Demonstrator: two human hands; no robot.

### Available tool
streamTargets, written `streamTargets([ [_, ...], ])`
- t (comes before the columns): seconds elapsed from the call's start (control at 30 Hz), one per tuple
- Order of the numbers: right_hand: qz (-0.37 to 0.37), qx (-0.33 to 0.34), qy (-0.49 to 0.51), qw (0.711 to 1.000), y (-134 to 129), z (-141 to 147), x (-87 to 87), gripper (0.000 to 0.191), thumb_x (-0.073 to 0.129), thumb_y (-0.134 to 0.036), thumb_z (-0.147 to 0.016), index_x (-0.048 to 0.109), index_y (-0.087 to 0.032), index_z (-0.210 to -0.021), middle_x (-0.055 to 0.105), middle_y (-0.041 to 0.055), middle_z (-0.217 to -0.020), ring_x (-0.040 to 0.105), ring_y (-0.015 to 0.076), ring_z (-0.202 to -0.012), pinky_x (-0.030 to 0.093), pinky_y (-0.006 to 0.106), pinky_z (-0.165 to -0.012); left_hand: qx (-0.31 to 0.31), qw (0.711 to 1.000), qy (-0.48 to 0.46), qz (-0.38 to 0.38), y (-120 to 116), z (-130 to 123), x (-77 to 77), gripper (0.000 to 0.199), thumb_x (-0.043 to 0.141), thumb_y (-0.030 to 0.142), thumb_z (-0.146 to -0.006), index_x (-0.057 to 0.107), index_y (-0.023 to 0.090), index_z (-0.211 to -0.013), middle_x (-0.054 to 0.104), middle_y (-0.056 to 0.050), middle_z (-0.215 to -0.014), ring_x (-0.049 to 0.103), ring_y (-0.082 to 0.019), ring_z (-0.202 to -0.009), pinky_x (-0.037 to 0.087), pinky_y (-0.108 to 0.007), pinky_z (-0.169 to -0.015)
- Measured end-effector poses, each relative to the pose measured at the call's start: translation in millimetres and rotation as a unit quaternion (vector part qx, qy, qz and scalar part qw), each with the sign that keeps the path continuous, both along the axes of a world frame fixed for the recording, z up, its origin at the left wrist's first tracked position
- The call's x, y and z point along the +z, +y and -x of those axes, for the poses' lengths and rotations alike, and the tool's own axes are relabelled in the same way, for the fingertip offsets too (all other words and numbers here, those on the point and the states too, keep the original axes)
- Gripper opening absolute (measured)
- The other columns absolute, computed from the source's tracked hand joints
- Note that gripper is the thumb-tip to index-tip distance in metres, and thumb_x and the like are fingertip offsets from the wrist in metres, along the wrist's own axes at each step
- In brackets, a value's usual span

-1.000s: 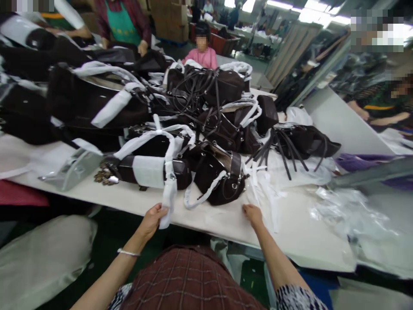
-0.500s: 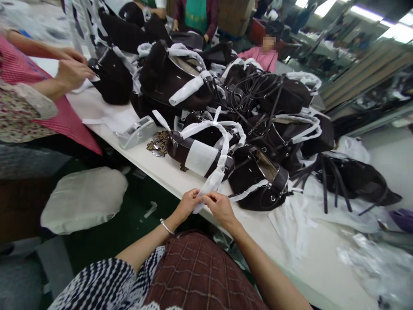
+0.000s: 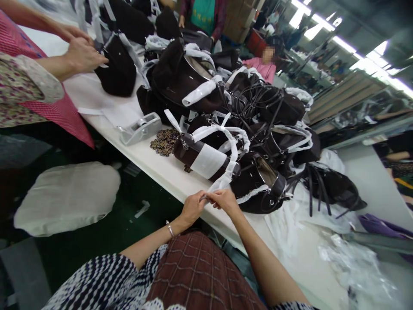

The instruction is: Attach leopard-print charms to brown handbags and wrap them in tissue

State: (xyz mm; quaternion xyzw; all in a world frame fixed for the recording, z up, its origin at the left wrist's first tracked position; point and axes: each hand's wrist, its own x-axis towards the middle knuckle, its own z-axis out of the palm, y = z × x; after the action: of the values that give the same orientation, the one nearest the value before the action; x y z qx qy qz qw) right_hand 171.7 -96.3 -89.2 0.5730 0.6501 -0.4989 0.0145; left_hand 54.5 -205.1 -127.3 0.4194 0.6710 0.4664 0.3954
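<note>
At the table's front edge, my left hand (image 3: 194,207) and my right hand (image 3: 225,200) are close together, fingers pinched on the end of a handbag strap (image 3: 222,182) wrapped in white paper. The strap rises from a dark brown handbag (image 3: 198,147), which lies on its side with a white paper band (image 3: 209,162) around its middle. My fingertips hide the strap's very end. Just right of the strap lies another dark handbag (image 3: 251,194), its mouth open and a white-wrapped strap across it.
Left of the handbag are a tape dispenser (image 3: 141,128) and a heap of small metal tags (image 3: 164,141). Dark bags (image 3: 193,86) pile up behind. Loose white strips (image 3: 287,226) and clear plastic (image 3: 358,262) lie right. A co-worker's hands (image 3: 82,54) handle a bag at left.
My view has shifted slightly. My hands have drawn closer together on the wrapped strap, and the tail that hung below them is now tucked between the fingers.
</note>
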Motion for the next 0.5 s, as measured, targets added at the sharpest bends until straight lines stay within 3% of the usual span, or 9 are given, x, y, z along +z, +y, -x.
streamTargets([
  [0.1, -0.027, -0.006, -0.039, 0.999, 0.2, -6.6, -0.8, 0.042, 0.075, -0.055, -0.068, 0.062, -0.019, -0.053, 0.063, 0.0054, -0.047, 0.056, 0.0139, -0.04, 0.038, 0.024, -0.041, 0.005, 0.999, -0.035, -0.004, 2.4, 3.3, -2.0, 0.014, 0.057, 0.029, -0.085, 0.067, 0.02, -0.087, 0.067, -0.001, -0.078, 0.057, -0.016, -0.074, 0.038, -0.025, -0.071],
  [0.17, -0.057, -0.02, -0.022, 0.998, -3.6, -12.1, -2.4, 0.041, 0.075, -0.055, -0.068, 0.062, -0.018, -0.055, 0.063, 0.0055, -0.049, 0.055, 0.0138, -0.04, 0.039, 0.025, -0.042, -0.006, 0.993, -0.118, 0.0, 5.3, 3.8, -5.8, 0.015, 0.061, 0.031, -0.08, 0.067, 0.017, -0.086, 0.068, -0.001, -0.077, 0.057, -0.016, -0.074, 0.039, -0.025, -0.069],
  [0.27, -0.063, -0.061, 0.078, 0.993, -12.8, -21.6, -7.2, 0.037, 0.074, -0.052, -0.068, 0.064, -0.016, -0.066, 0.064, 0.0037, -0.055, 0.056, 0.0136, -0.044, 0.041, 0.025, -0.044, -0.025, 0.954, -0.298, 0.026, 8.3, 2.7, -13.0, 0.027, 0.069, 0.033, -0.072, 0.065, 0.014, -0.09, 0.07, -0.003, -0.08, 0.059, -0.016, -0.07, 0.04, -0.025, -0.065],
  [0.33, -0.02, -0.076, 0.153, 0.985, -19.0, -30.3, -12.9, 0.038, 0.075, -0.051, -0.067, 0.068, -0.015, -0.077, 0.066, 0.003, -0.06, 0.059, 0.0146, -0.051, 0.045, 0.026, -0.051, -0.022, 0.922, -0.385, 0.042, 8.4, 2.6, -16.8, 0.037, 0.074, 0.035, -0.066, 0.064, 0.012, -0.093, 0.07, -0.004, -0.08, 0.06, -0.015, -0.067, 0.041, -0.025, -0.064],
  [0.43, 0.049, -0.11, 0.218, 0.969, -26.3, -46.6, -24.5, 0.048, 0.078, -0.05, -0.063, 0.07, -0.015, -0.095, 0.07, 0.0044, -0.072, 0.064, 0.0168, -0.062, 0.051, 0.029, -0.062, -0.023, 0.886, -0.459, 0.057, 7.2, 5.1, -19.1, 0.046, 0.081, 0.036, -0.06, 0.063, 0.011, -0.094, 0.07, -0.005, -0.078, 0.06, -0.015, -0.065, 0.042, -0.025, -0.064],
  [0.5, 0.039, -0.165, 0.205, 0.964, -30.8, -56.5, -31.0, 0.052, 0.08, -0.051, -0.059, 0.07, -0.015, -0.094, 0.07, 0.0048, -0.072, 0.064, 0.0171, -0.061, 0.05, 0.029, -0.06, -0.025, 0.875, -0.479, 0.059, 6.9, 6.9, -18.6, 0.048, 0.082, 0.036, -0.058, 0.062, 0.011, -0.094, 0.07, -0.005, -0.078, 0.061, -0.015, -0.066, 0.043, -0.025, -0.065],
])
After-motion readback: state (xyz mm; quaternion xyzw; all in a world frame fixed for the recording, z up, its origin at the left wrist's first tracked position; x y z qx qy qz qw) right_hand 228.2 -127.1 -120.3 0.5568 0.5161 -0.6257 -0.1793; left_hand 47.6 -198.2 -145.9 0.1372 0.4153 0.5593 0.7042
